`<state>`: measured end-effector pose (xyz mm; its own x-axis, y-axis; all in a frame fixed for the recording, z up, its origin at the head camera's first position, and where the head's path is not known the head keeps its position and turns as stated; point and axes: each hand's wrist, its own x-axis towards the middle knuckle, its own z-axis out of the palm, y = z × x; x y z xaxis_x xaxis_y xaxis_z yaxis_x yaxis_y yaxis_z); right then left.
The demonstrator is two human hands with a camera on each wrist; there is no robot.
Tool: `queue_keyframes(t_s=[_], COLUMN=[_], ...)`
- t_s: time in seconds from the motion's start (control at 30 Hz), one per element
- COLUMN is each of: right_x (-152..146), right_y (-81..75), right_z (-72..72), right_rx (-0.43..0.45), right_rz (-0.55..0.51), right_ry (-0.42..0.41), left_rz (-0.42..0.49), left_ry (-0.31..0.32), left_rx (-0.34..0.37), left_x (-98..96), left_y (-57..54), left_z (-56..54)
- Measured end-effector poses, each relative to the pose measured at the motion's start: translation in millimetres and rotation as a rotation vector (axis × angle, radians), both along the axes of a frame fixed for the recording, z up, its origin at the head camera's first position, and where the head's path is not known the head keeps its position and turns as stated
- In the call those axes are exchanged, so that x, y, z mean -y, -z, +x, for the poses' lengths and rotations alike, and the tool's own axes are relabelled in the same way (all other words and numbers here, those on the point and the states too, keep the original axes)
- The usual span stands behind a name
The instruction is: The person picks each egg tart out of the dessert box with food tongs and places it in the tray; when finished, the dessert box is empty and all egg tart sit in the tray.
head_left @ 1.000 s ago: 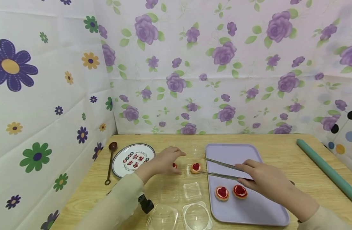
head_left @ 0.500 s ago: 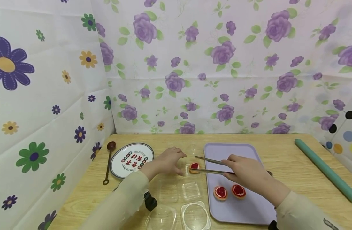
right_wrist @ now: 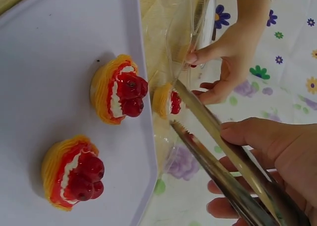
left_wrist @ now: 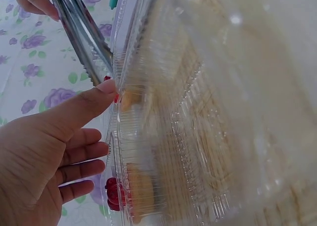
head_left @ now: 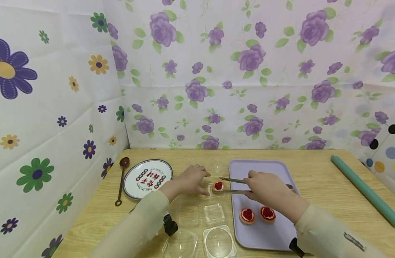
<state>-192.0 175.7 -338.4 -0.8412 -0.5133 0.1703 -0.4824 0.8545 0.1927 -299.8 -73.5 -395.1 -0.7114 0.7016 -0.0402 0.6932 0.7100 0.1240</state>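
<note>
My right hand (head_left: 271, 190) grips metal tongs (right_wrist: 218, 137), whose spread arms reach left over the tray's edge. Their tips are right at a red-topped tart (head_left: 218, 186) in a clear plastic box (head_left: 214, 214). My left hand (head_left: 189, 181) is at the box's left side with fingers relaxed; the left wrist view has its thumb tip (left_wrist: 106, 86) at the rim. Below that hand, the left wrist view shows a second tart (left_wrist: 141, 191) inside the box, hidden in the head view. Two cherry-topped tarts (right_wrist: 119, 89) sit on the lilac tray (head_left: 275, 236).
Clear round-domed lids (head_left: 219, 243) lie toward the near edge. At the left are an oval plate (head_left: 149, 179) with red characters and a dark ladle (head_left: 121, 182). A teal roll (head_left: 366, 190) lies at the right. Flowered cloth (head_left: 217, 71) hangs behind the table.
My right hand has moved left with the tongs, bringing their tips over the tart in the box. My left hand has stayed almost in place.
</note>
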Motion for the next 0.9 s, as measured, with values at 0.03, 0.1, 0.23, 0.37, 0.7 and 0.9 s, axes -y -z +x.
queue_keyframes(t_s=[0.03, 0.1, 0.23, 0.37, 0.7, 0.9], right_x=[1.3, 3.4, 6.6, 9.1, 8.1, 3.7], right_y=[-0.6, -1.8, -4.3, -6.9, -6.4, -3.5], right_z=[-0.9, -2.6, -5.3, -7.1, -7.7, -5.5], right_rx=[0.02, 0.053, 0.097, 0.114, 0.114, 0.109], right_rz=[0.003, 0.008, 0.009, 0.015, 0.013, -0.01], right_ry=[0.009, 0.022, 0.031, 0.024, 0.002, 0.0], left_rz=[0.002, 0.005, 0.002, 0.006, 0.012, 0.009], left_ry=[0.0, -0.002, -0.01, -0.021, -0.022, -0.032], left_rx=[-0.002, 0.005, 0.024, 0.053, 0.063, 0.07], left_x=[0.0, 0.0, -0.7, -1.7, -2.0, -2.0], left_y=[0.2, 0.5, 1.4, 0.7, 0.3, -0.5], left_z=[-0.3, -0.9, -2.6, -3.9, -4.6, -3.8])
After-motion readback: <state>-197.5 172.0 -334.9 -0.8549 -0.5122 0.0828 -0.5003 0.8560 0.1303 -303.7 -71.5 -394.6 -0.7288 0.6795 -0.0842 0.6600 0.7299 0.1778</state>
